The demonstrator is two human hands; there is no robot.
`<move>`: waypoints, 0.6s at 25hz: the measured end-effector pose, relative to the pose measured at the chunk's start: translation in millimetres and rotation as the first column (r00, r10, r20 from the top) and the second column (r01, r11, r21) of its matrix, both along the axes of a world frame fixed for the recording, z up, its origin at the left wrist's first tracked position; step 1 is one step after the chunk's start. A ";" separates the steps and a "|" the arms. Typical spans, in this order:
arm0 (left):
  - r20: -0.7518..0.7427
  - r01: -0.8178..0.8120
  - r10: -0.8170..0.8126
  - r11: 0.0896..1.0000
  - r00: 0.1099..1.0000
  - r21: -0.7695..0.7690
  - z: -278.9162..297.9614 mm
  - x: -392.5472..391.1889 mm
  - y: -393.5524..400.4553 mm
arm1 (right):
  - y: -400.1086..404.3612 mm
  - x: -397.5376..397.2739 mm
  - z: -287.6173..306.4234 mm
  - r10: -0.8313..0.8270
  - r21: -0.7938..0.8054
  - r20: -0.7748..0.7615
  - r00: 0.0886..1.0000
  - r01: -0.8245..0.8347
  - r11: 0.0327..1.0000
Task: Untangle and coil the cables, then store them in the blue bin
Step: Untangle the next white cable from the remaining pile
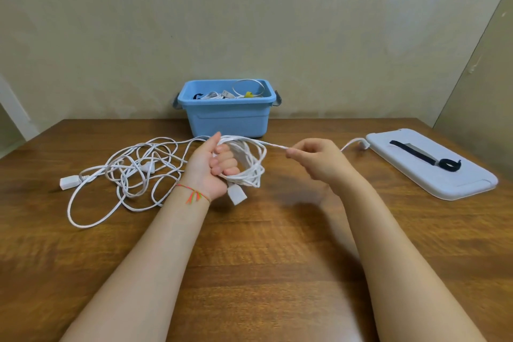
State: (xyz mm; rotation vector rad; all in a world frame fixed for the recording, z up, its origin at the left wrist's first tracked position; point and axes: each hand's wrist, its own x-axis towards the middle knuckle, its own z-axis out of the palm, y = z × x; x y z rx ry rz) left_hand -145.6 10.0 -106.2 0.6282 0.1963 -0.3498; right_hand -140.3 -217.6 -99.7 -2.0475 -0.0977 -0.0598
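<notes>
bin (227, 116) contents indistinct, forearms (155, 258) cropped

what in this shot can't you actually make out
Head view only:
- How many cables are in the blue bin: its front wall hides all but the tops.
- How the tangled pile knots, or how many cables it holds: strands overlap and are too thin.
- Loop count of the coil: the left hand covers part of it.
- Plug type at the cable end beyond the right hand: too small and blurred.
</notes>
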 end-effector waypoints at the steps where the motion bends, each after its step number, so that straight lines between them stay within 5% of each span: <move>1: -0.055 -0.105 0.103 0.994 0.993 -0.029 -1.6 2.3 3.3 | -6.2 3.1 -0.5 -0.028 -0.051 0.018 0.999 0.029 0.998; 6: -0.095 -0.344 0.342 0.939 0.935 -0.012 -5.0 5.4 8.9 | -12.6 9.4 -4.7 -0.161 -0.318 0.088 0.983 0.181 0.931; 10: 0.184 -0.284 0.253 0.944 0.950 0.168 2.2 -1.1 -8.3 | 17.3 -8.0 4.0 0.049 -0.768 0.038 0.998 -0.002 0.640; 15: 0.484 -0.390 0.038 0.648 0.874 0.654 -4.1 -6.9 -31.3 | 51.6 -23.7 0.6 0.446 -0.525 -0.033 0.894 -0.396 0.754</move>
